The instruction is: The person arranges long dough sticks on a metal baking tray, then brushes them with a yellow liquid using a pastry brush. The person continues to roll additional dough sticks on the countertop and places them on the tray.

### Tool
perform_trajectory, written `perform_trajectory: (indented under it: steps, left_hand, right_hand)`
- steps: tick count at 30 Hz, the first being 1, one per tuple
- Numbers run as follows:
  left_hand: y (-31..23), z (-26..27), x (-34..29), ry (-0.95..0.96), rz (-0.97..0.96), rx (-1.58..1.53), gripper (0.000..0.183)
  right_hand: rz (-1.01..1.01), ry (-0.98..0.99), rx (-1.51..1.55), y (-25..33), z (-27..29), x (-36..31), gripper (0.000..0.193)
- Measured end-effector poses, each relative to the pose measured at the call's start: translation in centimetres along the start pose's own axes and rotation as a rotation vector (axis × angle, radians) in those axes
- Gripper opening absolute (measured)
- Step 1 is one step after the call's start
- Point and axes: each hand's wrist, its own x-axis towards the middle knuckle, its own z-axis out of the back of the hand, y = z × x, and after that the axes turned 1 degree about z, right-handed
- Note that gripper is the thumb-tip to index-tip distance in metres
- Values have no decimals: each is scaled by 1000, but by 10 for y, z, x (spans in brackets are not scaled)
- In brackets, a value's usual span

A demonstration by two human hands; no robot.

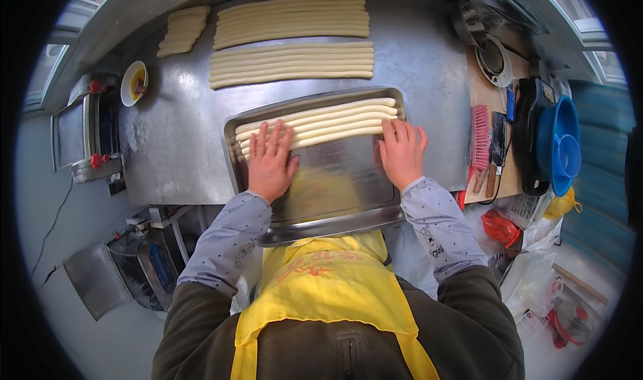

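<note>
- Dough strips [325, 127] lie side by side in the upper part of the metal tray [335, 192], mid-frame; their long axis runs left to right, right ends tipped slightly upward.
- Left hand [269, 162]: open, fingers straight and a little apart, pointing up the frame across the strips' left ends, gripping nothing.
- Right hand [403, 155]: open, fingers slightly bent at the strips' right ends; I cannot tell how firmly they touch.
</note>
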Motion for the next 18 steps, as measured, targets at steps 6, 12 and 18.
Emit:
perform_trajectory:
  steps: [6, 12, 18]
  left_hand:
    - [-20, -9, 7, 20, -120, -86, 74]
    - [-15, -6, 2, 38, -138, -91, 73]
    - [-16, -5, 3, 41, -142, -94, 74]
  right_hand:
    - [178, 1, -9, -25, -2, 29, 37]
    - [254, -72, -25, -33, -2, 27, 29]
    - [202, -49, -12, -36, 2, 31, 30]
